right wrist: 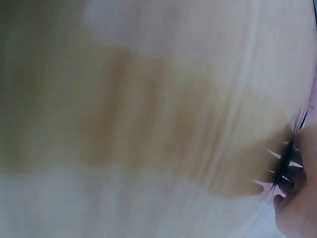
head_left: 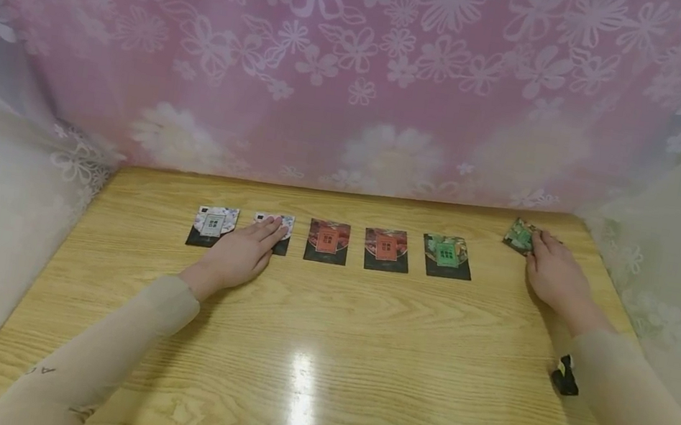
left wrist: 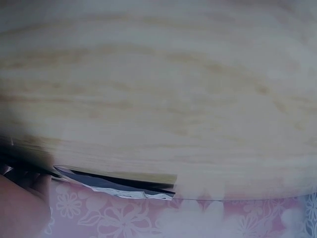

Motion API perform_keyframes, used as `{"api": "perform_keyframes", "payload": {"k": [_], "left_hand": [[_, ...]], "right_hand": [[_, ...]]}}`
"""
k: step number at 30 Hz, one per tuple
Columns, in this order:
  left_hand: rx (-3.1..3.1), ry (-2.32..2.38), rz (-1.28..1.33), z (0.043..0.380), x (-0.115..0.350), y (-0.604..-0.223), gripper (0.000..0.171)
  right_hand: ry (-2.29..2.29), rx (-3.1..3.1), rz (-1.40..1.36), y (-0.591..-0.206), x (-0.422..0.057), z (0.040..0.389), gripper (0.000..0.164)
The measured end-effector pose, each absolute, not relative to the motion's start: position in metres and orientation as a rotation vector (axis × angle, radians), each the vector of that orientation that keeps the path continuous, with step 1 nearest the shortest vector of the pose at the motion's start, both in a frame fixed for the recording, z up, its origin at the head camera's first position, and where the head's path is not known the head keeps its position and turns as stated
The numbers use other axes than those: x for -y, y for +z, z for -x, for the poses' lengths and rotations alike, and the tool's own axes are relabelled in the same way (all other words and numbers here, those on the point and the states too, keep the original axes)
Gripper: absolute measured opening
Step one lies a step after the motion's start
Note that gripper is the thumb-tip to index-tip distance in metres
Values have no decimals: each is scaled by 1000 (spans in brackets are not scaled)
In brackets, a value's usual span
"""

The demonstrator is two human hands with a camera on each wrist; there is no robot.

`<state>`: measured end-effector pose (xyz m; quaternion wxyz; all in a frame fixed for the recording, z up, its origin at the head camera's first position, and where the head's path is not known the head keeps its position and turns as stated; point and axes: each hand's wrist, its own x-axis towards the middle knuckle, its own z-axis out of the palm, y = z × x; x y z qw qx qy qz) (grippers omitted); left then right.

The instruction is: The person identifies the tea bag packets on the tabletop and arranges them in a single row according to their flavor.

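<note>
Along the table lies a row of flat packets. My left hand (head_left: 240,253) rests with straight fingers over the second white packet (head_left: 281,244), hiding much of its front. Just left of those fingers lies another white packet (head_left: 212,226). Farther right come one red packet (head_left: 327,242), a second red packet (head_left: 386,250) and a green packet (head_left: 447,257). At the far right my right hand (head_left: 560,276) pinches another green packet (head_left: 519,235), which sits turned at an angle and partly hidden under the fingers. In the right wrist view its dark edge shows by the fingertips (right wrist: 286,186).
A small crumpled black thing (head_left: 566,376) lies beside my right forearm. The wooden table (head_left: 239,373) ends at a pink flowered curtain (head_left: 303,106) at the back, and pale cloth hangs down at both sides.
</note>
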<state>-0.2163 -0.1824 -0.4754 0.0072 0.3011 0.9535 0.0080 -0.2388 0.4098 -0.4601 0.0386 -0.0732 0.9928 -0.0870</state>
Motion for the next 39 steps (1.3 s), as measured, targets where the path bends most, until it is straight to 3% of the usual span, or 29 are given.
{"api": "perform_keyframes", "payload": {"k": [24,31,39], "left_hand": [[-2993,17,-956,214,181,-474,58],[-2993,1,-956,213,180,-472,58],[-2990,3,-953,213,180,-471,58]], "right_hand": [[-147,-3082,215,-454,-374,184,60],[-121,-3207,555,-451,-388,192,56],[-22,-3109,847,-448,-410,203,67]]}}
